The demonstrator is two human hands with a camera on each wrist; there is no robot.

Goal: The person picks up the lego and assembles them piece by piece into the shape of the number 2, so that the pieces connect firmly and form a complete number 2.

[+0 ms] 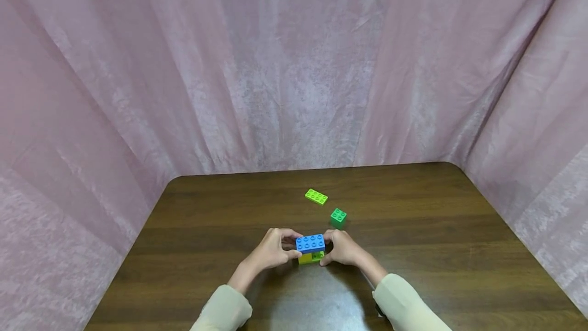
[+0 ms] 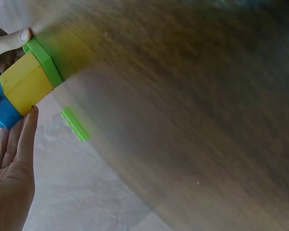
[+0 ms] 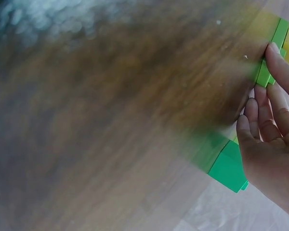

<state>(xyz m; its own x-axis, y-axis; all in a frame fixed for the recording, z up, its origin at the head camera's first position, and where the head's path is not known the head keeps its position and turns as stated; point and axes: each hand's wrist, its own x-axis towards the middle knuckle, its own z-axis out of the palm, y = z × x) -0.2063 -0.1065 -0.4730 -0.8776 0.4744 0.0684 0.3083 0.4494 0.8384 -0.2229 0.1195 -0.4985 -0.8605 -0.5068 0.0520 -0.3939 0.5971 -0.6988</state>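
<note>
Near the middle of the surface [image 1: 197, 249], a blue brick [image 1: 310, 244] topped a yellow brick [image 1: 304, 258] on a lime base [image 2: 47, 62].
The left hand [image 1: 274, 249] had its grip narrowed to a pinch on blue's left end; the right hand [image 1: 345, 249] had its grip pinched on the base. Blue jutted past yellow over a gap, so pressing its unsupported end would probably tilt or pop it loose; a right-hand slip could let the base skid toward the green brick [image 1: 338, 217].

Left grip [image 1: 271, 250] opposite right grip [image 1: 344, 249], both mid-pinch
</note>
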